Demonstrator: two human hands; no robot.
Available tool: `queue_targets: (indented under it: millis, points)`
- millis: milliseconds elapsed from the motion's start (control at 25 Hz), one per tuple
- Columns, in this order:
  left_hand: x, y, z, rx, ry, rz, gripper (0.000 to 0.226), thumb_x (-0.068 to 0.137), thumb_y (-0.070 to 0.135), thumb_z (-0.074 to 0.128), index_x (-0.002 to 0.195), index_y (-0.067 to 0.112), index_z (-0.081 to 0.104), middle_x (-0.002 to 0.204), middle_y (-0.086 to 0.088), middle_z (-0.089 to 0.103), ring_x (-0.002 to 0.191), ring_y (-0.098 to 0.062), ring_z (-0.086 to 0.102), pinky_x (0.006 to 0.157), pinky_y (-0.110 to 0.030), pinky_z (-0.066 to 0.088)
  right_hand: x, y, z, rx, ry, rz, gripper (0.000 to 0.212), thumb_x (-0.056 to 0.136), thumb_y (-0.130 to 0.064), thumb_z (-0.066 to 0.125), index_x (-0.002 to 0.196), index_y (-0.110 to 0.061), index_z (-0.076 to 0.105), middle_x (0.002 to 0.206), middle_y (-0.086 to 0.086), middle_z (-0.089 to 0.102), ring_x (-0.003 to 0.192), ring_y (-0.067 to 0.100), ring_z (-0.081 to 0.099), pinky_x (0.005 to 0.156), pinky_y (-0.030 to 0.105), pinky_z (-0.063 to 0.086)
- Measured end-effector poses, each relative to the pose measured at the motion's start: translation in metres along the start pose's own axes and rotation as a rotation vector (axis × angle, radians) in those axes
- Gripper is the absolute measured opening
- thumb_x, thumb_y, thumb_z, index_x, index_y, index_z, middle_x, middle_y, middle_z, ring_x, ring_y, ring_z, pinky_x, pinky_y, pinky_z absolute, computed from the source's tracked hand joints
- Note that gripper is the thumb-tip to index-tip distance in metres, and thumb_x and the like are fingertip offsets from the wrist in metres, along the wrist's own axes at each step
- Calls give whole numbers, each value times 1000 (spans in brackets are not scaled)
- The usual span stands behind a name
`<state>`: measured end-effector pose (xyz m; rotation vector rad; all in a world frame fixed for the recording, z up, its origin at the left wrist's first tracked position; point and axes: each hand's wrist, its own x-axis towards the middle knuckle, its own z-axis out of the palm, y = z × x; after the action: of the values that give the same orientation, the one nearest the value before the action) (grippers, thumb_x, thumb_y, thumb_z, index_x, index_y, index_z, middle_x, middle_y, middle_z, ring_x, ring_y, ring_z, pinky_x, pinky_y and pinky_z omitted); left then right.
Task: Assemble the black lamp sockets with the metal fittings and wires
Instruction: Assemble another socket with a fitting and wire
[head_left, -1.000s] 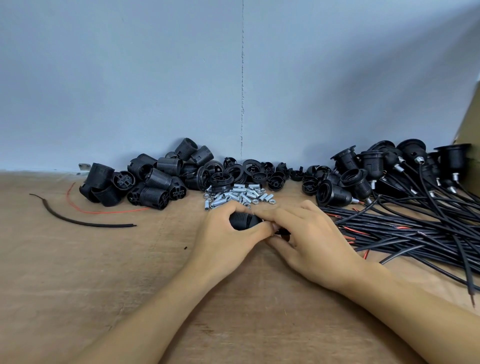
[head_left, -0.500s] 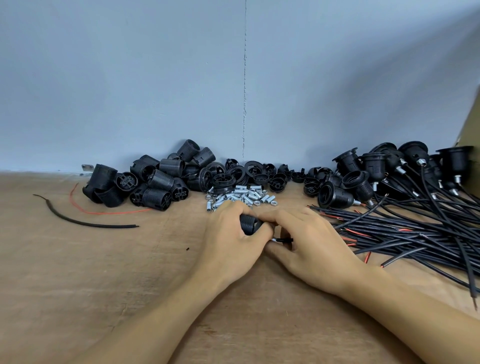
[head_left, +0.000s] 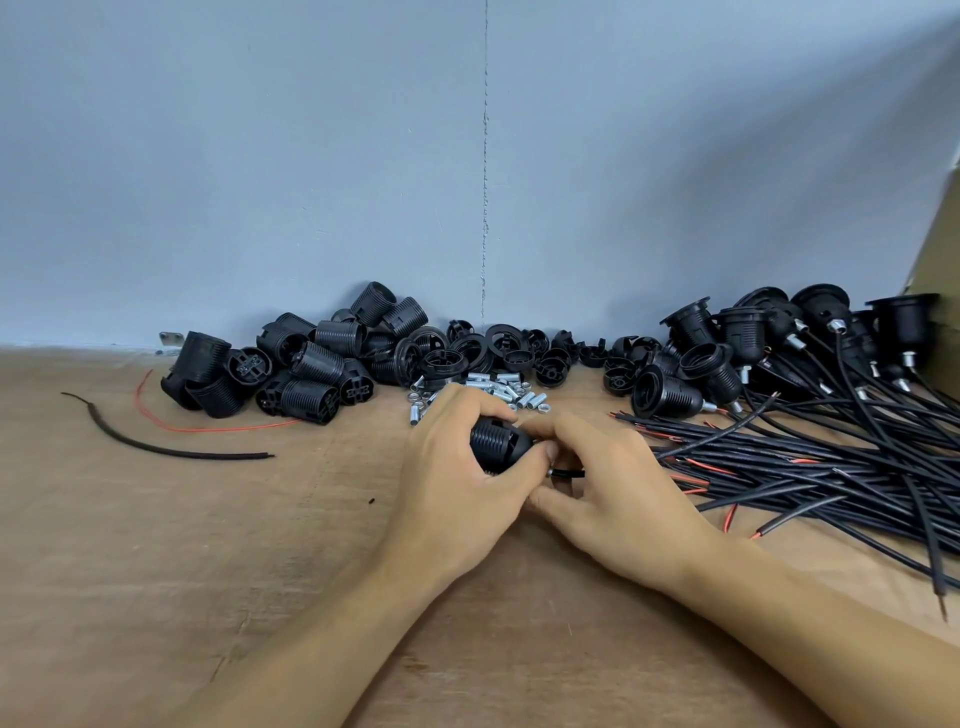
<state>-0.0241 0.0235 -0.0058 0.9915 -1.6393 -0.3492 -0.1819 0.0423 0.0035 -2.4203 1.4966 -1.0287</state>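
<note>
A ribbed black lamp socket (head_left: 496, 444) is gripped in the curled left hand (head_left: 457, 483) near the middle of the wooden table (head_left: 156, 571). At the socket's three o'clock end, a short black wire (head_left: 569, 473) is pinched by the right hand (head_left: 618, 499). Just beyond, at twelve o'clock, small metal fittings (head_left: 514, 392) are heaped. Bare socket bodies (head_left: 291, 364) are piled at ten o'clock. Wired sockets (head_left: 727, 353) are gathered at two o'clock, and their cables (head_left: 831, 457) are spread toward four o'clock. A stray black cable piece (head_left: 171, 449) and a red strand (head_left: 208, 429) are seen at nine o'clock.
</note>
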Motion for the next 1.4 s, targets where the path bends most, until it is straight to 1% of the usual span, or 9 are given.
queue_targets:
  millis: [160, 280, 360, 480, 600, 720, 880, 1200, 1400]
  points:
    - [1, 0, 0, -6, -15, -30, 32, 68, 27, 89, 87, 29, 64, 89, 14, 60, 86, -1, 60, 73, -8, 41, -1, 0, 0, -2, 7, -22, 44, 78, -41, 53, 120, -30, 59, 98, -15, 67, 91, 12, 61, 83, 41, 50]
    - [2, 0, 2, 14, -92, -118, 31, 67, 46, 81, 89, 30, 66, 90, 16, 62, 90, 1, 60, 74, -11, 43, -1, 0, -2, -30, 12, -52, 42, 79, -29, 58, 120, -24, 59, 92, -8, 65, 89, 16, 60, 80, 43, 49]
    - [3, 0, 2, 26, -141, -214, 41, 61, 62, 71, 86, 29, 67, 86, 13, 65, 85, -2, 62, 75, -23, 50, -1, 0, -2, -81, -8, -80, 42, 80, -25, 62, 122, -20, 58, 95, -4, 65, 91, 19, 58, 79, 44, 48]
    - [4, 0, 2, 33, -197, -314, 46, 61, 66, 68, 85, 26, 68, 84, 8, 68, 81, -9, 65, 74, -40, 55, -2, 1, -2, -126, -7, -114, 39, 82, -19, 71, 118, -17, 58, 97, -4, 63, 92, 16, 54, 78, 37, 45]
    - [2, -2, 4, 80, -216, -288, 32, 72, 56, 73, 83, 27, 64, 88, 10, 62, 82, -1, 57, 68, -21, 44, -2, 1, -2, -110, -20, -100, 39, 81, -16, 71, 118, -18, 58, 95, -5, 62, 89, 12, 50, 73, 27, 39]
    - [1, -3, 5, 108, -198, -249, 26, 76, 48, 73, 82, 27, 60, 88, 11, 56, 85, 1, 52, 67, -13, 37, -2, 2, -1, -99, -28, -88, 40, 81, -13, 70, 118, -18, 58, 96, -3, 63, 88, 12, 50, 71, 26, 39]
    - [1, -5, 7, 150, -216, -204, 25, 79, 45, 71, 86, 24, 59, 91, 10, 53, 89, 2, 49, 70, -11, 36, -2, 2, -1, -103, -43, -74, 39, 81, -12, 67, 117, -18, 57, 99, -3, 64, 90, 18, 55, 76, 36, 44]
    - [0, -9, 8, 121, -170, -149, 20, 81, 42, 72, 84, 28, 59, 89, 12, 55, 91, 2, 51, 73, -11, 37, -2, 4, 1, -102, -19, -70, 44, 81, -16, 67, 123, -24, 56, 100, -7, 64, 93, 13, 54, 78, 34, 45]
    - [1, -13, 5, -9, -274, -221, 37, 76, 48, 71, 108, 39, 57, 107, 19, 60, 103, 4, 56, 88, -15, 44, 5, 13, 2, -190, 27, -4, 47, 86, -19, 65, 130, -29, 56, 112, -12, 65, 107, 13, 56, 94, 33, 41]
